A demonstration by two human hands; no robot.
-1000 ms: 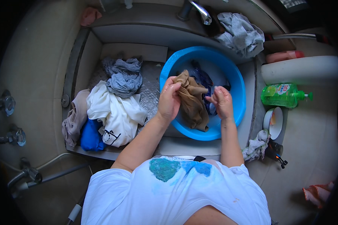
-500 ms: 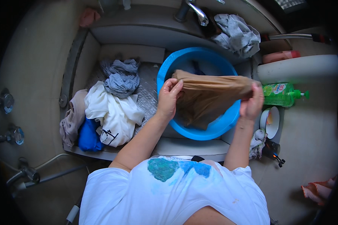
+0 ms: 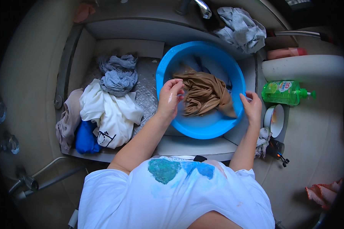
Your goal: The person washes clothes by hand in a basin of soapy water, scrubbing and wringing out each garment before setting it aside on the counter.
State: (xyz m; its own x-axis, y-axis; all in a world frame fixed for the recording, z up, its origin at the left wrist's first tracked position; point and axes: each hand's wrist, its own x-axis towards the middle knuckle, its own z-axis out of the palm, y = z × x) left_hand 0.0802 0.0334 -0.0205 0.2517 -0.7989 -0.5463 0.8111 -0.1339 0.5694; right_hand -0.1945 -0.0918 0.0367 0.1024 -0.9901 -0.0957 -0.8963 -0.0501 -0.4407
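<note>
A bunched brown garment [image 3: 205, 97] lies in soapy water inside a blue basin [image 3: 201, 131], over dark fabric [image 3: 227, 86]. My left hand [image 3: 169, 98] is at the basin's left side, fingertips pinched beside the garment; whether they still grip any of it I cannot make out. My right hand [image 3: 251, 107] is at the basin's right rim, fingers loosely bent and apart, holding nothing. Left of the basin, in the sink [image 3: 146, 72], lie crumpled gray-blue cloth [image 3: 118, 78], white clothes [image 3: 114, 110], a beige garment [image 3: 68, 118] and a blue one [image 3: 86, 139].
A tap [image 3: 202, 8] and gray cloth [image 3: 240, 28] sit behind the basin. Along the right ledge are a pink bottle [image 3: 286, 52], green pump bottle [image 3: 283, 93], white bowl [image 3: 275, 121] and rag [image 3: 263, 141]. Wall valves [image 3: 12, 144] and a hose [image 3: 49, 164] are on the left.
The brown garment, held stretched between both hands half a second ago, has dropped into a heap in the basin. My right hand has let go and moved slightly left.
</note>
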